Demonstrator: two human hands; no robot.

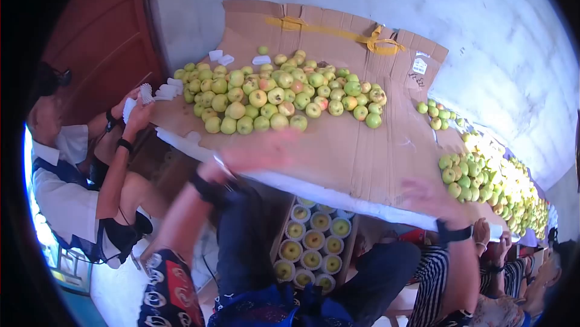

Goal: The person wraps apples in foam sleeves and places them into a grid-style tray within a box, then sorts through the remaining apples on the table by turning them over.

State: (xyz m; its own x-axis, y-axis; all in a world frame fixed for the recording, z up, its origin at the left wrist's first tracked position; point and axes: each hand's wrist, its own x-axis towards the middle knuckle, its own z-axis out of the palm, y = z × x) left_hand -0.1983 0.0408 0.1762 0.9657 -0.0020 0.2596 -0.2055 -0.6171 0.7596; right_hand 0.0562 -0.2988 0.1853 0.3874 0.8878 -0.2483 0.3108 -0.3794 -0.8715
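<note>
My left hand [263, 150], blurred by motion, reaches over the table's front edge, just below a big pile of green apples [260, 97]. Its fingers look stretched out and no object shows in them. Over bare cardboard [344, 158], right of the pile, hovers my right hand [429, 197], also blurred, its fingers apart and holding nothing. Both wrists wear dark bands. Below the table edge, between my legs, stands a box of apples [353, 248], each apple in a white foam net [313, 240].
A person [66, 188] at the left holds white foam nets [145, 92]. More foam nets lie by the pile. Another apple pile [477, 176] is at the right, near other people's hands [482, 233]. Raised cardboard [326, 31] stands along the wall.
</note>
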